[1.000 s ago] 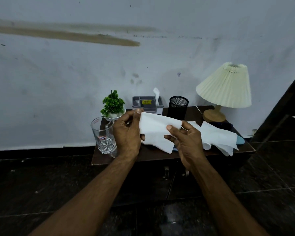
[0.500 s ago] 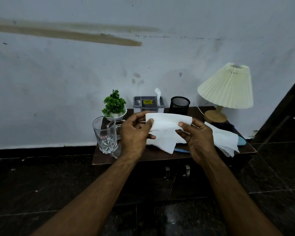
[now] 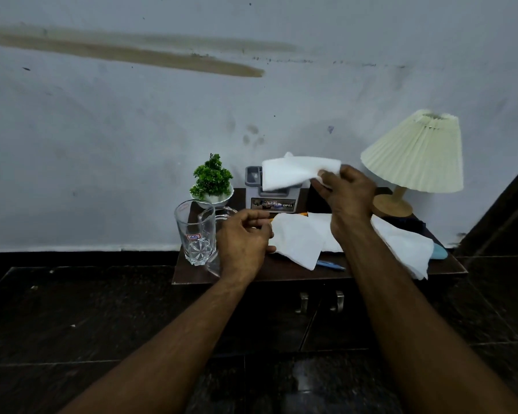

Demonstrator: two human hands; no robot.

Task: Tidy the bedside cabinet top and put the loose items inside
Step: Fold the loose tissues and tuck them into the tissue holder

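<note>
white tissue point(image 3: 296, 174), long axis left-right, pinched in right hand point(image 3: 348, 195) grip; left hand point(image 3: 242, 243) loosely curled.

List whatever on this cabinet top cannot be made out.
Head view only.
- Grey organizer: top hidden by the folded tissue in the right hand.
- Blue pen: mostly under the loose tissues.
- Blue object: mostly covered by those tissues, unidentifiable.
- Left hand: palm turned away; grip unclear.
- Glass label: too small.

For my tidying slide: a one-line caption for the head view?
Right hand holds a folded white tissue over the grey tissue holder; left hand hangs beside a drinking glass.
</note>
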